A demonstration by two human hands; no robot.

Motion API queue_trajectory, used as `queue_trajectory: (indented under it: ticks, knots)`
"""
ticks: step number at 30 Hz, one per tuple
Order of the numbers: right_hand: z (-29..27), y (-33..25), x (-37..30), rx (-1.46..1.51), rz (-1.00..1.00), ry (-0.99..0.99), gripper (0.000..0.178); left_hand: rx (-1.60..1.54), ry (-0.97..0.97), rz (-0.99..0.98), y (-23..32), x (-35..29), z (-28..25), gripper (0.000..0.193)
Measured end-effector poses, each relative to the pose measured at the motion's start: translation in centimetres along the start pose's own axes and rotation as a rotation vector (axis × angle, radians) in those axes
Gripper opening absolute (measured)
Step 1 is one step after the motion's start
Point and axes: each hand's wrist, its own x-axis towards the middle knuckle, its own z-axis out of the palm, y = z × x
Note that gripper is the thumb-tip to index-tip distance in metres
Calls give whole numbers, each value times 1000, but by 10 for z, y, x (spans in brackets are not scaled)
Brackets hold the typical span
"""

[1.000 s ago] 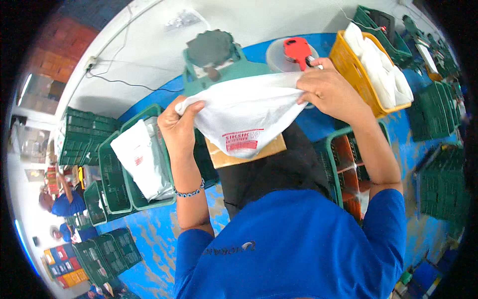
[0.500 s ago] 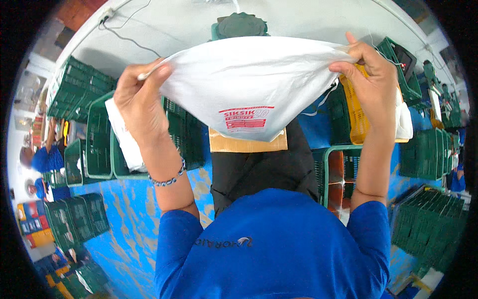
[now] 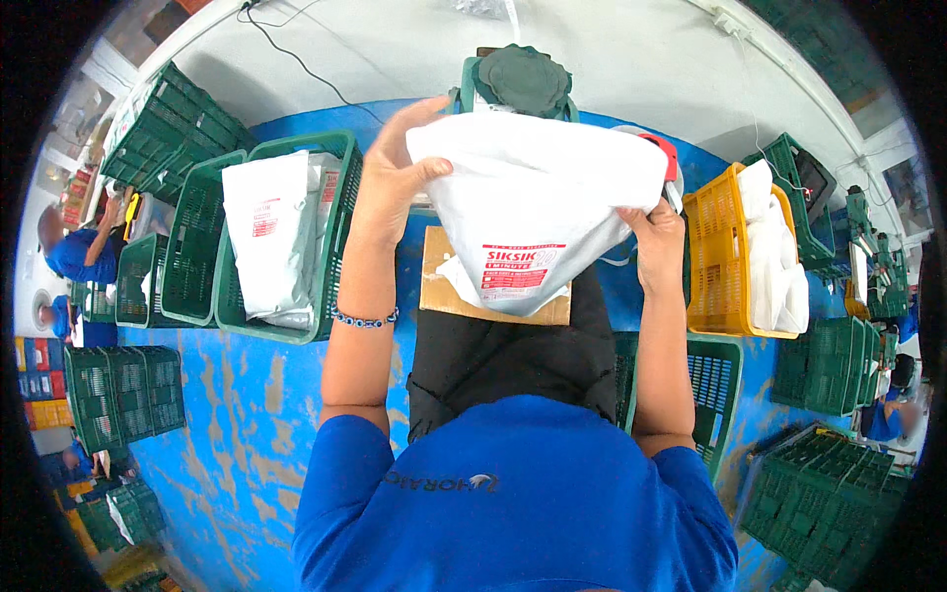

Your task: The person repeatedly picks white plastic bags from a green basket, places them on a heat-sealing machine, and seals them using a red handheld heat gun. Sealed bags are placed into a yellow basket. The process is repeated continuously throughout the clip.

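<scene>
A white plastic bag (image 3: 538, 202) with red print hangs between my two hands, its wide top bowed and its lower end tapering down. My left hand (image 3: 395, 183) grips the upper left edge, thumb across the front and fingers stretched along the rim behind. At the right edge, my right hand (image 3: 656, 242) pinches the bag with the thumb in front and the fingers curled. Below it, a brown cardboard piece (image 3: 439, 271) lies at my lap, with some white material on it. A red object (image 3: 661, 151) shows just beyond my right hand, partly hidden by the bag.
On the left, a green crate (image 3: 340, 207) holds similar white bags (image 3: 271, 232). A yellow crate (image 3: 715, 257) with white bags stands on the right. Ahead, a dark green covered object (image 3: 523, 79) is near the wall. Stacked green crates (image 3: 123, 400) and co-workers appear at the sides.
My hands have come closer together, and the stretched bag has slackened and narrowed. My right hand has moved inward and lower. The whole view has shifted, showing more of the crates.
</scene>
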Motion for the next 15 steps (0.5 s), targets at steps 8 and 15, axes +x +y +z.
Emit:
queue_trajectory:
  ticks: [8, 15]
  knots:
    - [-2, 24, -5, 204, -75, -28, 22, 92, 175, -228, -46, -35, 0, 24]
    - [6, 62, -40, -24, -75, 160, 25, -12, 216, -472, -68, -68, -13, 17]
